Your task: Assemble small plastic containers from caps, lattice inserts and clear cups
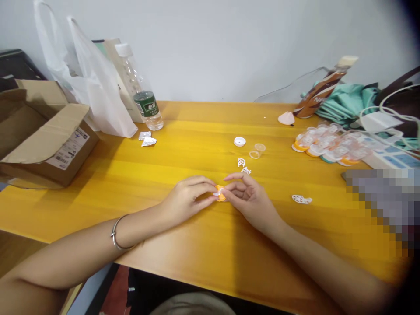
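Note:
Between both hands, just over the table, is a small round orange plastic piece [220, 193] with a white part at its middle. My left hand [192, 194] pinches it from the left, thumb below and fingers above. From the right, the thumb and fingers of my right hand [247, 199] close on its other side. Beyond the hands lie two small white cut-out plastic parts, one a spoked piece [241, 162] and one a jagged piece [246, 170]. Farther back are a white round cap [239, 141] and a small clear cup [259, 149]. A white perforated piece [301, 199] lies to the right.
An open cardboard box [70, 148], a white plastic bag [101, 96] and a water bottle [149, 107] stand at the left, near crumpled foil [148, 141]. At the right are several clear-domed pieces [328, 142], a brown drink bottle [320, 94], green cloth [349, 103] and cables.

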{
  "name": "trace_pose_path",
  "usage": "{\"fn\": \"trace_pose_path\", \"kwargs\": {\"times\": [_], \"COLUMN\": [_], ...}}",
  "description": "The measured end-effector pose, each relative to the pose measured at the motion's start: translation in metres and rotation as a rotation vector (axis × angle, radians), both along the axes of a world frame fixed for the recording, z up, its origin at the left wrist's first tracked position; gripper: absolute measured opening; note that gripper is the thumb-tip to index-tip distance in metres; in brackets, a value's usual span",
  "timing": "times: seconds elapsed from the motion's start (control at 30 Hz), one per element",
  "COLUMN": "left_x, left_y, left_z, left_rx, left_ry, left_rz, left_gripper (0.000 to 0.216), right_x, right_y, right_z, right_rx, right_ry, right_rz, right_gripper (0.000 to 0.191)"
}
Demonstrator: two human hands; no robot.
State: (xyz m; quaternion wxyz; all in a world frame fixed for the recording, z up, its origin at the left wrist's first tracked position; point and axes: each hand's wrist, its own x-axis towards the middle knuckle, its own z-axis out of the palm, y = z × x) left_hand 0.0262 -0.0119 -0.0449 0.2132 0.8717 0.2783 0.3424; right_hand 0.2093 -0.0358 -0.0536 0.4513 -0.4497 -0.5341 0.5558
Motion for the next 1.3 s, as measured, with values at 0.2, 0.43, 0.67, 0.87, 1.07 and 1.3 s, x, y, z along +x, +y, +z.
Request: {"fn": "trace_pose_path", "kwargs": {"times": [0.2,0.43,0.67,0.87,1.07,1.3], "left_x": [0.003,0.006,0.003,-0.001,-0.003,0.000], "left_y": [-0.001,-0.001,0.002,0.002,0.003,0.004], "left_z": [-0.002,-0.001,-0.002,-0.002,-0.003,-0.004], "left_rx": [0.039,0.092,0.117,0.311,0.389,0.329], "left_ry": [0.036,0.027,-0.023,0.063,0.071,0.012], "left_rz": [0.069,0.116,0.039,0.001,0.004,0.088], "left_gripper": [0.010,0.006,0.010,0.011,0.010,0.011], "right_x": [-0.007,-0.004,-0.002,0.001,0.005,0.005], "right_y": [-0.003,0.000,0.001,0.003,0.005,0.004], "right_z": [-0.003,-0.003,0.002,0.003,0.001,-0.002], "right_rx": [0.077,0.019,-0.090,-0.152,-0.184,-0.078], "right_ry": [-0.021,0.033,0.128,0.209,0.269,0.239], "right_rz": [-0.071,-0.053,-0.048,-0.063,-0.042,-0.012], "right_gripper": [0.024,0.026,0.033,0.031,0.021,0.034]}}
